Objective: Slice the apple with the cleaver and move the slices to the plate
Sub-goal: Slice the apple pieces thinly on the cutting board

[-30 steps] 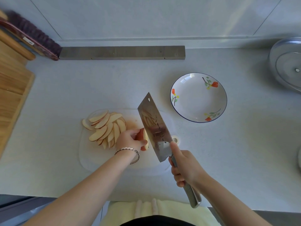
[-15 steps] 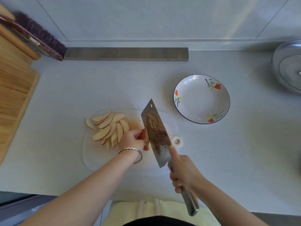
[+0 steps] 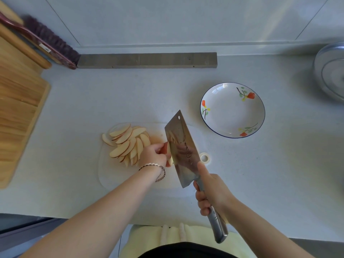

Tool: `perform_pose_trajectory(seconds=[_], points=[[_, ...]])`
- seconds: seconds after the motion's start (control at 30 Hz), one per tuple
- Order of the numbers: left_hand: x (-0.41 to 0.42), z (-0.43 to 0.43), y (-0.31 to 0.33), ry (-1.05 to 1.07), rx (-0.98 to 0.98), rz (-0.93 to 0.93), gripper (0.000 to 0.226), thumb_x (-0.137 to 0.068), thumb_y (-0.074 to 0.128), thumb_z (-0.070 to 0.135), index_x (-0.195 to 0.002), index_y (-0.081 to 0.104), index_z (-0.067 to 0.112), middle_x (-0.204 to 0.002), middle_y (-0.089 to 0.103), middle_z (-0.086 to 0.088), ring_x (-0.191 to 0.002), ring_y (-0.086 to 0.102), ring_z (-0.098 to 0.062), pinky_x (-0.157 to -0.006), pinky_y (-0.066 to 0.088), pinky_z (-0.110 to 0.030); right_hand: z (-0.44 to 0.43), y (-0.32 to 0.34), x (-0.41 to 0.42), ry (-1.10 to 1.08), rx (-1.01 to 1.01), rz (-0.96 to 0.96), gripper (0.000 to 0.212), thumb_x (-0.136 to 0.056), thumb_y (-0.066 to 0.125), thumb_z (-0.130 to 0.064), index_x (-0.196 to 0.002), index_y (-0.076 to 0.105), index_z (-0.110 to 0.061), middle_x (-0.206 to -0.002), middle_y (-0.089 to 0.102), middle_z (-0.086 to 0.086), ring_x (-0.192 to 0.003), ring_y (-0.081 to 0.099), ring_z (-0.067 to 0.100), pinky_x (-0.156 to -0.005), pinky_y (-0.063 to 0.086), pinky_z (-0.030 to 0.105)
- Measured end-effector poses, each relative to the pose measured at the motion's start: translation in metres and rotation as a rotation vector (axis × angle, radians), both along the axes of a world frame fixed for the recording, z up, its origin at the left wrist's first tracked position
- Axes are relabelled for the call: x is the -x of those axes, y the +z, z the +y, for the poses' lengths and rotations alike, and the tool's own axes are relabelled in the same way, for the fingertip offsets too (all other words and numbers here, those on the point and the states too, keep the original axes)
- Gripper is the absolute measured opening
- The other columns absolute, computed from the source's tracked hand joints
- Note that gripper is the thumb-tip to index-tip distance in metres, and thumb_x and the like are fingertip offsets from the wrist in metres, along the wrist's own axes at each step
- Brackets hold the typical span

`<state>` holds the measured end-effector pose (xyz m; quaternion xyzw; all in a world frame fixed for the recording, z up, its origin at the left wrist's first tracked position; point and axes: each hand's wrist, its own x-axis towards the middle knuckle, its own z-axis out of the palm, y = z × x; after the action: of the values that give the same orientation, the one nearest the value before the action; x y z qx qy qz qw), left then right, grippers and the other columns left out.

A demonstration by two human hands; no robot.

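- Cleaver [image 3: 181, 149] position is what has changed. A second ago it stood tilted clear of the apple piece [image 3: 164, 148], whose pale cut face was showing. Now its flat sits down against that face, left of the plate [image 3: 232, 112] and nearer the person.
- Little of the apple piece shows, only a small red-skinned remnant, mostly hidden between the steel and the fingers.
- Holding it is the left hand [image 3: 153, 155], fingers curled in a pinch and knuckles close against the cleaver, much as a second ago.
- Round the steel handle the right hand [image 3: 212, 192] is wrapped tight, with one finger stretched forward onto the blade's heel. Its grip looks unchanged.
- Further left of the plate, well apart from it, the slices [image 3: 128, 144] lie fanned in a heap. The heap looks the same as before, so I cannot tell whether a new slice has come free.
- Nothing lies on the plate, so moving the slices has not begun.
- Judging by the small remnant, slicing is nearly finished with few cuts left, and fingers this near the edge are the risk.
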<state>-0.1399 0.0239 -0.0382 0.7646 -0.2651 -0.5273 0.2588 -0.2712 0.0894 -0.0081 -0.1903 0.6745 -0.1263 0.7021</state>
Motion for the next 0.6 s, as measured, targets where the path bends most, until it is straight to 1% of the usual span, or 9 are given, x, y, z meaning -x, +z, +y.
perform_pose_trajectory(seconds=[0.07,0.1,0.17,0.2,0.23,0.33,0.47,0.53,0.6], points=[[0.000,0.000,-0.001,0.016,0.002,0.015,0.037,-0.086,0.059,-0.001,-0.122,0.060,0.010,-0.103,0.065,-0.008,-0.055,0.045,-0.001,-0.032,0.034,0.000,-0.002,-0.001,-0.003,-0.002,0.010,0.006,0.054,-0.095,0.029,-0.056,-0.063,0.034,-0.013,-0.050,0.030,0.002,-0.038,0.025,0.013,-0.041,0.027,0.019],[0.000,0.000,-0.001,0.019,0.000,0.022,0.039,-0.086,0.060,-0.001,-0.123,0.059,0.010,-0.104,0.065,-0.007,-0.056,0.047,-0.003,-0.033,0.036,-0.002,-0.003,-0.001,-0.004,-0.006,0.014,0.006,0.054,-0.095,0.029,-0.057,-0.063,0.034,-0.013,-0.050,0.030,0.002,-0.038,0.025,0.013,-0.041,0.027,0.019],[0.000,-0.001,-0.001,0.035,-0.008,0.028,0.043,-0.085,0.061,0.000,-0.126,0.057,0.011,-0.112,0.065,-0.005,-0.069,0.053,-0.011,-0.039,0.041,-0.007,-0.005,-0.002,-0.003,-0.011,0.014,0.001,0.055,-0.095,0.028,-0.057,-0.063,0.033,-0.013,-0.050,0.030,0.002,-0.038,0.025,0.013,-0.041,0.027,0.019],[-0.001,-0.001,0.000,0.044,-0.018,0.032,0.044,-0.084,0.062,0.000,-0.127,0.056,0.010,-0.118,0.064,-0.005,-0.078,0.054,-0.013,-0.041,0.042,-0.009,-0.005,-0.001,-0.003,-0.009,0.008,-0.001,0.055,-0.095,0.028,-0.058,-0.063,0.033,-0.013,-0.050,0.030,0.002,-0.038,0.025,0.013,-0.041,0.027,0.019],[0.000,-0.002,0.001,0.054,-0.025,0.041,0.045,-0.084,0.063,-0.001,-0.127,0.056,0.010,-0.121,0.063,-0.006,-0.082,0.053,-0.014,-0.040,0.042,-0.009,-0.004,-0.001,-0.003,-0.006,-0.001,0.000,0.055,-0.095,0.028,-0.058,-0.063,0.033,-0.014,-0.050,0.030,0.002,-0.038,0.024,0.013,-0.041,0.027,0.019],[0.000,-0.003,0.000,0.099,-0.040,0.073,0.041,-0.085,0.061,-0.001,-0.125,0.058,0.010,-0.118,0.064,-0.008,-0.074,0.051,-0.013,-0.033,0.037,-0.002,0.001,-0.001,-0.004,-0.010,-0.021,0.006,0.055,-0.095,0.028,-0.058,-0.061,0.031,-0.014,-0.050,0.029,0.002,-0.038,0.023,0.013,-0.042,0.027,0.020],[0.000,-0.005,-0.005,0.132,-0.039,0.078,0.042,-0.085,0.060,-0.003,-0.125,0.058,0.011,-0.117,0.065,-0.008,-0.078,0.059,-0.018,-0.034,0.040,-0.005,-0.007,-0.007,-0.013,-0.036,0.014,-0.003,0.055,-0.094,0.029,-0.058,-0.061,0.032,-0.014,-0.048,0.029,0.001,-0.037,0.024,0.013,-0.041,0.027,0.019],[-0.001,-0.006,-0.004,0.114,-0.038,0.052,0.040,-0.086,0.058,-0.004,-0.123,0.059,0.011,-0.111,0.067,-0.007,-0.067,0.056,-0.010,-0.034,0.038,-0.004,-0.014,-0.010,-0.018,-0.041,0.029,-0.018,0.054,-0.094,0.029,-0.057,-0.062,0.032,-0.014,-0.047,0.029,0.000,-0.037,0.025,0.013,-0.040,0.028,0.019],[-0.002,-0.006,-0.005,0.088,-0.031,0.033,0.038,-0.087,0.057,-0.005,-0.122,0.060,0.010,-0.096,0.064,-0.004,-0.059,0.050,-0.003,-0.033,0.035,-0.001,-0.016,-0.014,-0.020,-0.040,0.040,-0.025,0.054,-0.094,0.029,-0.057,-0.062,0.033,-0.014,-0.047,0.029,0.000,-0.036,0.025,0.013,-0.040,0.028,0.019]])
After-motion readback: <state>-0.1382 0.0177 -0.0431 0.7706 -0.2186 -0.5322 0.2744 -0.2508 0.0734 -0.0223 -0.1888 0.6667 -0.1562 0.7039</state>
